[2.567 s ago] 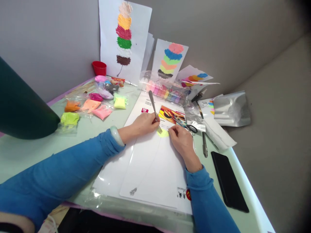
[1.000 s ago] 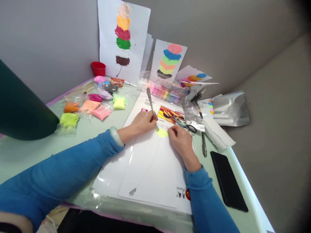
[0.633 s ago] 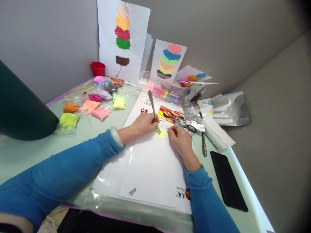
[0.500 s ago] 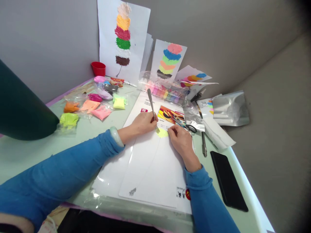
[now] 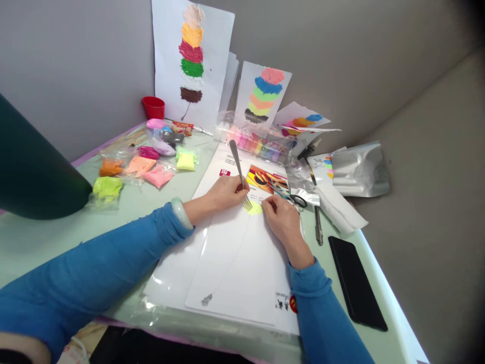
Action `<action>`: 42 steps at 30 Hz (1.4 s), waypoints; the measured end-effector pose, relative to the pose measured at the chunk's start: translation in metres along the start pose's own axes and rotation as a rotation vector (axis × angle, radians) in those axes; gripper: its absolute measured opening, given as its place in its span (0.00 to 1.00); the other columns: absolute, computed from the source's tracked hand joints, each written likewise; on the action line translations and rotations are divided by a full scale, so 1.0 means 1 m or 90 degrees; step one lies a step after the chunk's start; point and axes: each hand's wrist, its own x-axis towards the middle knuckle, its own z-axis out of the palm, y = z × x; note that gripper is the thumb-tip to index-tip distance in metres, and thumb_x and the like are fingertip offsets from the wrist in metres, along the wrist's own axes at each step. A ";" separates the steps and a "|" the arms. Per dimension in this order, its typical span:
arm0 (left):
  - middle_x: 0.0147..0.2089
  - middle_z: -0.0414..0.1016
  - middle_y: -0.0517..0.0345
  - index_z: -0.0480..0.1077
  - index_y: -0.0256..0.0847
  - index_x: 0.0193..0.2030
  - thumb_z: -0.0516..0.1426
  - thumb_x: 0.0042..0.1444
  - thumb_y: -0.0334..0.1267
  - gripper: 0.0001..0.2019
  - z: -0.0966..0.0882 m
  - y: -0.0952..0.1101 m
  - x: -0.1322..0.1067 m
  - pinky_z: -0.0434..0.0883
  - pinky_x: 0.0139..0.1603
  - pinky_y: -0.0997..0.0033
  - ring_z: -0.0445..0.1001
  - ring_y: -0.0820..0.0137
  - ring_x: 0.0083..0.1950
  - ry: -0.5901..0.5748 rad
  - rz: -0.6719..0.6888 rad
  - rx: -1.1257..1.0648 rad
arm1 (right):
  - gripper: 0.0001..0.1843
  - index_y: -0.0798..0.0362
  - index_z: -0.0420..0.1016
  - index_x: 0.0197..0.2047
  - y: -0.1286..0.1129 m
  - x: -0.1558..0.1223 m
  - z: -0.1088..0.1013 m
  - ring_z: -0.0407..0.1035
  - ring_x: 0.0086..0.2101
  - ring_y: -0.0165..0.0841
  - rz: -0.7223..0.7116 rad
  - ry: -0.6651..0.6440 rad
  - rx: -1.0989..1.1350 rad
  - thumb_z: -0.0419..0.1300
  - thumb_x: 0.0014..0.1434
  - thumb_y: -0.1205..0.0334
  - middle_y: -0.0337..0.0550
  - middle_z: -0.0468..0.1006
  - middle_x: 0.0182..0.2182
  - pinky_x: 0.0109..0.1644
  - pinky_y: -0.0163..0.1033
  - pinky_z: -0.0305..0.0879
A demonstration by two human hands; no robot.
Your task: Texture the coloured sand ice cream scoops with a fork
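Note:
My left hand (image 5: 223, 194) grips a metal fork (image 5: 239, 172) low on its handle, tines down on a flat patch of yellow-green clay (image 5: 254, 208). The clay is pressed onto a white sheet of paper (image 5: 238, 263) lying on the pale green table (image 5: 45, 237). My right hand (image 5: 282, 220) rests on the sheet just right of the clay, fingers curled, fingertips touching the clay's edge. Both arms wear blue sleeves.
Clay packets (image 5: 142, 164) in several colours lie at the left, near a red cup (image 5: 153, 106). Finished clay pictures (image 5: 192, 55) lean on the wall behind a clay box (image 5: 257, 141). Scissors (image 5: 290, 194), a pen (image 5: 318, 227), silver pouches (image 5: 359, 169) and a black phone (image 5: 356, 283) lie at the right.
The fork has rocked slightly back and forth over the yellow-green clay, ending a little to the right. My right hand has stayed beside the clay.

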 end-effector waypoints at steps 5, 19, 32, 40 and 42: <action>0.29 0.76 0.59 0.74 0.38 0.37 0.52 0.53 0.34 0.10 0.002 -0.001 0.000 0.66 0.35 0.72 0.72 0.70 0.32 -0.009 0.009 0.013 | 0.12 0.50 0.75 0.33 0.001 0.000 0.001 0.71 0.33 0.36 -0.007 0.008 0.005 0.53 0.59 0.55 0.42 0.79 0.32 0.36 0.37 0.57; 0.28 0.76 0.59 0.74 0.38 0.38 0.53 0.52 0.33 0.11 0.000 -0.003 0.001 0.67 0.35 0.72 0.73 0.70 0.31 0.036 -0.030 0.030 | 0.12 0.50 0.76 0.33 0.002 0.000 0.001 0.71 0.32 0.36 -0.010 0.007 0.001 0.53 0.59 0.55 0.42 0.80 0.32 0.35 0.37 0.57; 0.31 0.78 0.57 0.74 0.38 0.37 0.53 0.53 0.33 0.09 0.002 -0.001 0.001 0.67 0.35 0.71 0.74 0.68 0.33 -0.001 -0.018 0.043 | 0.13 0.50 0.76 0.33 0.001 0.000 0.001 0.71 0.33 0.36 -0.006 0.008 -0.002 0.53 0.59 0.55 0.42 0.80 0.32 0.35 0.37 0.58; 0.29 0.77 0.57 0.74 0.39 0.39 0.53 0.52 0.33 0.11 0.000 -0.004 0.002 0.68 0.34 0.71 0.74 0.67 0.32 0.046 -0.057 0.069 | 0.12 0.50 0.76 0.33 0.001 0.000 0.001 0.71 0.33 0.36 -0.001 0.006 0.000 0.53 0.59 0.56 0.42 0.80 0.32 0.36 0.37 0.57; 0.29 0.76 0.58 0.74 0.39 0.39 0.53 0.52 0.32 0.11 0.000 -0.003 0.001 0.67 0.34 0.72 0.74 0.68 0.32 0.042 -0.037 0.052 | 0.12 0.50 0.76 0.33 0.001 0.001 0.001 0.71 0.33 0.36 -0.001 0.005 0.001 0.53 0.59 0.55 0.42 0.80 0.32 0.36 0.37 0.57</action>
